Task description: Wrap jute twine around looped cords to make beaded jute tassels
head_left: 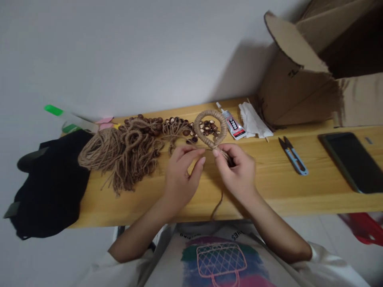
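My right hand [237, 169] is closed in a pinch on the base of a loop wrapped in brown twine [199, 127], which stands upright above my fingers. Loose strands and something dark show beneath that thumb and finger. Just to the left, my left hand [182, 175] has thumb and forefinger brought close together, with a thin piece of twine running from them toward the loop's base. A loose twine end [217, 207] hangs over the table's front edge below my hands. Behind the loop lie several brown and cream bead-like pieces [209, 128].
Left on the wooden table [263, 159] lie a twine coil [101, 149], knotted twine pieces [131, 159] and black cloth [56, 183]. A glue tube [235, 125] and white tissue [254, 121] lie behind. Thread snips [293, 155], a phone [354, 161] and a cardboard box [299, 91] are right.
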### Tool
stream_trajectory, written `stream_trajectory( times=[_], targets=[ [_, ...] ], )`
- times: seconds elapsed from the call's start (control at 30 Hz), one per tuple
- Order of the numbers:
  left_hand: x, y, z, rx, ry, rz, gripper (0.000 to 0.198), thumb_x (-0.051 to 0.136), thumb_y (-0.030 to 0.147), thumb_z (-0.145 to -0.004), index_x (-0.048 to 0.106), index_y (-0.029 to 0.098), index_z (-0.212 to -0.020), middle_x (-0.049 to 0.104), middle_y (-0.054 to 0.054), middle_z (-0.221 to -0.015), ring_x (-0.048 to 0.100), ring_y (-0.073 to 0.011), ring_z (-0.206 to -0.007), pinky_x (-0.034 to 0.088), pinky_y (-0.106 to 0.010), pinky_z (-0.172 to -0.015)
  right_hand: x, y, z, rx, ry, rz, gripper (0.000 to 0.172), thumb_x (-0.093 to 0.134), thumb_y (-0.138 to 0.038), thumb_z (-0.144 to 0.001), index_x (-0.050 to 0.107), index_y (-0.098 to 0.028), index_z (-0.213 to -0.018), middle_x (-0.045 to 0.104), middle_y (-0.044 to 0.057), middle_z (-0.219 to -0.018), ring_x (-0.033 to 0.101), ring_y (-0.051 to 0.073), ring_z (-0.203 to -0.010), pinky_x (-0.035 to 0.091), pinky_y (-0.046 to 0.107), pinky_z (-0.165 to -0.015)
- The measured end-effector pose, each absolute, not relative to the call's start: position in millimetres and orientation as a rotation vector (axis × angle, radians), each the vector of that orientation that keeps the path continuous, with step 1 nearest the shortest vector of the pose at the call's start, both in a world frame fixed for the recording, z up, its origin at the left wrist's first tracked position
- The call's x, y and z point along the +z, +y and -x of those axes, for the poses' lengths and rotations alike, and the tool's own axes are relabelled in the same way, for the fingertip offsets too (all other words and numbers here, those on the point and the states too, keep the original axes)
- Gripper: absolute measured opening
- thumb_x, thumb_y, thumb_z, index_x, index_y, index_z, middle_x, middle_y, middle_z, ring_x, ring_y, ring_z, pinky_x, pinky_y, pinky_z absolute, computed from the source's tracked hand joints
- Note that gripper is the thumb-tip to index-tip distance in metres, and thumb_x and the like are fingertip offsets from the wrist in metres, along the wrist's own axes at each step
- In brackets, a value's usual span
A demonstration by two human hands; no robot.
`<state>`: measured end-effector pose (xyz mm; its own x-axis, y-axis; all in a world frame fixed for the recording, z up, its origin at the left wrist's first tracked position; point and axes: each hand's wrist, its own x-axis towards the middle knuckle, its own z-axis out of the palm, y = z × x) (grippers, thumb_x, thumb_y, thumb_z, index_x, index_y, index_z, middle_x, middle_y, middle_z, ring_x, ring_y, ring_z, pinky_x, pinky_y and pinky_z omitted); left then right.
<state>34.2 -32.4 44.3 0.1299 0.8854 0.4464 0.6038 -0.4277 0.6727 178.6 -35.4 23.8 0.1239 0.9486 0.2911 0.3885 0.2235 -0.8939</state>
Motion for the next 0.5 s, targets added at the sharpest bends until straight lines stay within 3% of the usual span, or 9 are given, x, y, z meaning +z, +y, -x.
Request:
stream_trajectory(
  times=[0.17, 0.4, 0.5],
  targets=[
    [43.9, -32.7, -44.8, 1.17, 1.216, -1.456, 0.012, 0.064, 0.025, -0.079, 0.072, 0.017, -0.084, 0.071, -0.006, -0.09, 0.063, -0.0155, -0.085, 0.051, -0.028, -0.08, 24.8, -37.3, -180.4, 0.164, -1.711, 1.291, 0.007, 0.057, -0.022, -0.085, 0.06, -0.016, -0.088, 0.066, 0.002, -0.069, 0.058, 0.013, -0.058, 0.042, 0.024, -0.056],
    [49.0, -42.2, -61.6, 1.177, 0.985, -0.6, 0.02, 0.084, 0.025, -0.055, 0.074, 0.021, -0.072, 0.072, 0.003, -0.075, 0.063, -0.0072, -0.071, 0.05, -0.019, -0.075, 28.6, -39.2, -183.6, -0.307, -1.905, 1.236, 0.012, 0.056, -0.022, -0.087, 0.062, -0.012, -0.089, 0.069, 0.006, -0.068, 0.06, 0.015, -0.06, 0.042, 0.026, -0.056],
    [53.3, -44.7, -68.1, 1.204, 0.954, -0.461, 0.021, 0.084, 0.024, -0.055, 0.074, 0.02, -0.073, 0.073, 0.001, -0.079, 0.066, -0.009, -0.078, 0.05, -0.021, -0.083, 31.8, -42.8, -180.3, -0.391, -1.966, 1.164, 0.011, 0.058, -0.017, -0.086, 0.063, -0.009, -0.092, 0.071, 0.008, -0.076, 0.062, 0.016, -0.064, 0.044, 0.027, -0.059]
  ],
)
